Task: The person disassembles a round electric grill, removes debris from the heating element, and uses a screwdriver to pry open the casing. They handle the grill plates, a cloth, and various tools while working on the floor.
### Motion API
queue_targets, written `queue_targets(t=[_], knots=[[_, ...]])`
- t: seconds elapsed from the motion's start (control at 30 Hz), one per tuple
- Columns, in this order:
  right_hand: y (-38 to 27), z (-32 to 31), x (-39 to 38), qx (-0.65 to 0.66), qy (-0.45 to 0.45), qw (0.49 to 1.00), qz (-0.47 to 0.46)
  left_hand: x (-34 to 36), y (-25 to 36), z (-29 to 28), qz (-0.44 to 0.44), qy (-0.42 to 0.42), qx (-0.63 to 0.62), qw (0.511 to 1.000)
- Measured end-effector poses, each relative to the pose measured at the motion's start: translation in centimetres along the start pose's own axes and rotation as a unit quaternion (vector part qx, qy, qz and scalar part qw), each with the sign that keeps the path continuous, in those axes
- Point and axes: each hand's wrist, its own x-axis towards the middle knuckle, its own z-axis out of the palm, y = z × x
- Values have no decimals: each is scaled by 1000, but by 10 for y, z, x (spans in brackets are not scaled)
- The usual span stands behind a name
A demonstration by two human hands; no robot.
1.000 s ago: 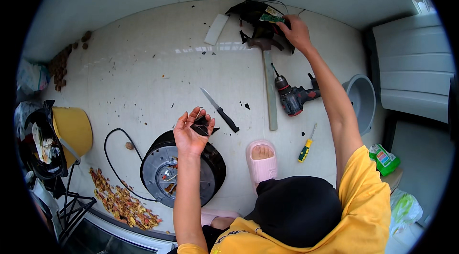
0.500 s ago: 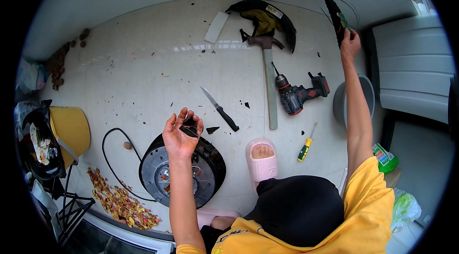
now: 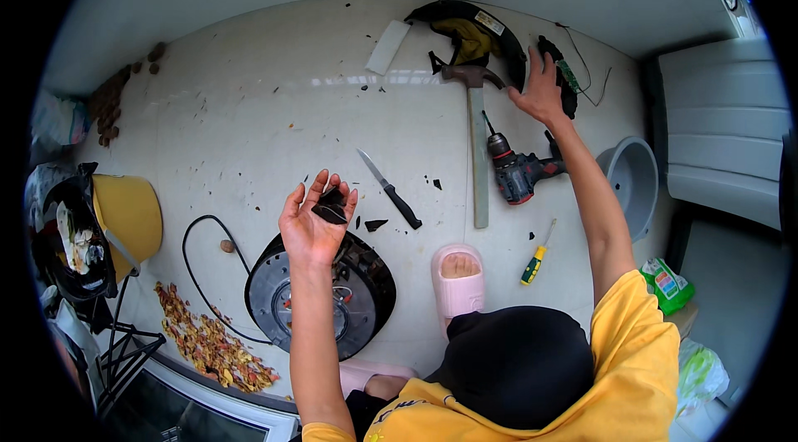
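Palm up, my left hand [image 3: 313, 230] cradles broken black plastic pieces [image 3: 331, 207] in its curled fingers. Below it a round black appliance base [image 3: 378, 284] with loose wires inside lies on the floor, partly hidden by my forearm. My right hand [image 3: 542, 97] has its fingers spread and empty, at the far right. Right beside it lies a black strip-shaped part with a green circuit board [image 3: 568, 74] and thin wires. The head of a claw hammer [image 3: 476, 151] is just left of that hand; a cordless drill [image 3: 517, 176] lies nearer to me.
A knife [image 3: 391, 191] and a screwdriver [image 3: 534, 266] lie on the floor among black shards. A curved black casing [image 3: 490, 30] sits at the back. A grey basin [image 3: 633, 184] stands right, a yellow bucket [image 3: 129, 213] left, near dry peels [image 3: 208, 342].
My right hand has let go of the circuit-board part, which now lies on the floor, and has moved left toward the hammer head. My left hand still holds the black pieces.
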Motion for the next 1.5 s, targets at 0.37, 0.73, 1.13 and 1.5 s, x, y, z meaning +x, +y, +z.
queue_targets(t=[0.37,0.73,1.13,1.5], knots=[[0,-14,51,74,97,992,-33,10,3,8,-13,-52,0,999],[-220,-157,-61,635,-426,644,-18,16,37,34,71,-186,29,980],[-362,-162,-109,554,-548,588,-216,-174,331,-3,486,68,152,858],[-315,-138,-158,456,-567,681,-81,-209,560,-80,603,375,456,536]])
